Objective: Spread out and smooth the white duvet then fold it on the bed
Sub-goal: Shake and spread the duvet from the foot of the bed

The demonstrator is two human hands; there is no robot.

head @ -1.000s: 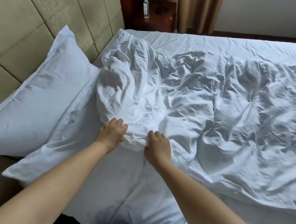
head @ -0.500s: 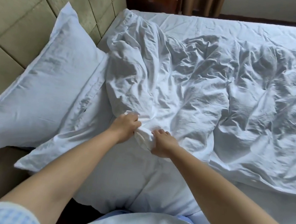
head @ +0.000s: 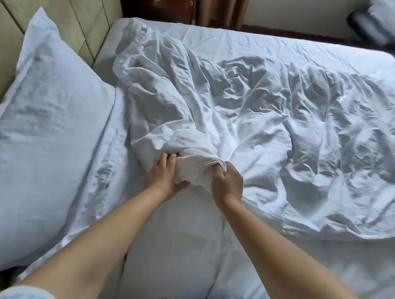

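Duvet (head: 255, 121) crumpled across centre and right of frame on bed (head: 287, 49). Left hand (head: 164, 177) and right hand (head: 228, 184) close together at centre, each gripping bunched near edge, likely finding corner to pull flat. Pillow (head: 41, 118) at left, off duvet.

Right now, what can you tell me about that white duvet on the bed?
The white duvet looks like soft, thin cotton, heavily crumpled, with deep creases and shadowed folds. It lies bunched across the bed, not yet spread flat, its near corner gathered into a wad. The left hand and the right hand both grip that corner. Its left edge lies beside a pillow.
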